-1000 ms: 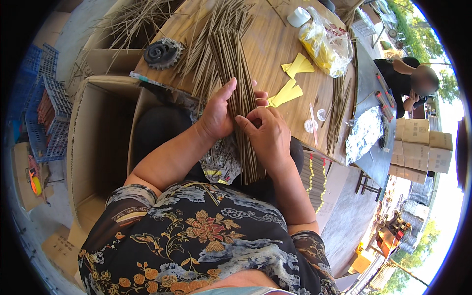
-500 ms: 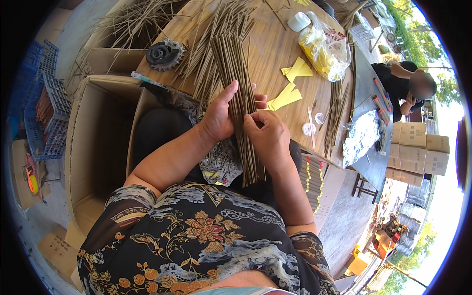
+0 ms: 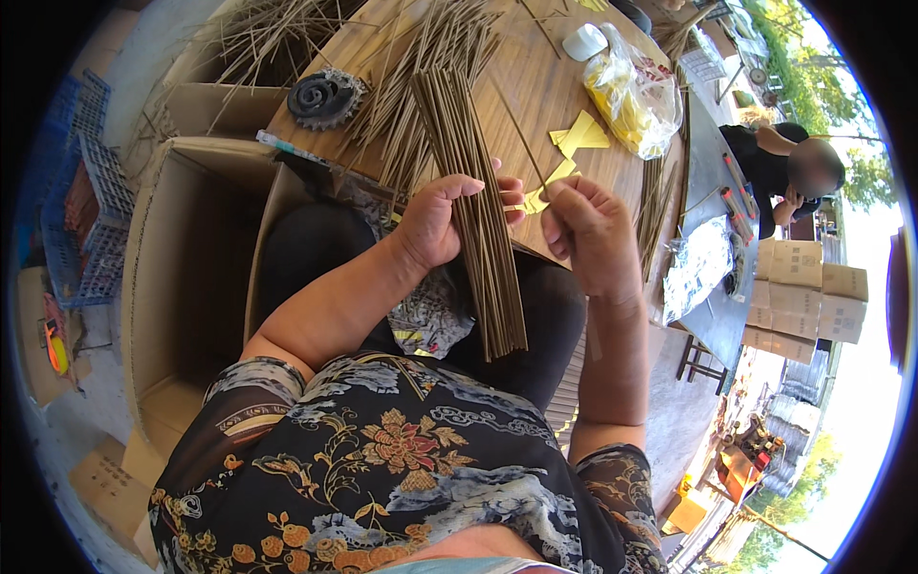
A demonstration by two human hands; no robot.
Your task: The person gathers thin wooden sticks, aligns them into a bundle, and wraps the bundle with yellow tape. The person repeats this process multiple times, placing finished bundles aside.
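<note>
Beside one bundle, right hand pinches one stick.

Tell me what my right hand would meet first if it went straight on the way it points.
Likely the yellow strips on the wooden table, just beyond your right hand; depth is unclear, so it might pass above them.

Left hand: partly behind thin brown stick bundle
Yellow paper strips, toward near edge of brown wooden table: partly behind right hand
Black-clad person: head blurred
</note>
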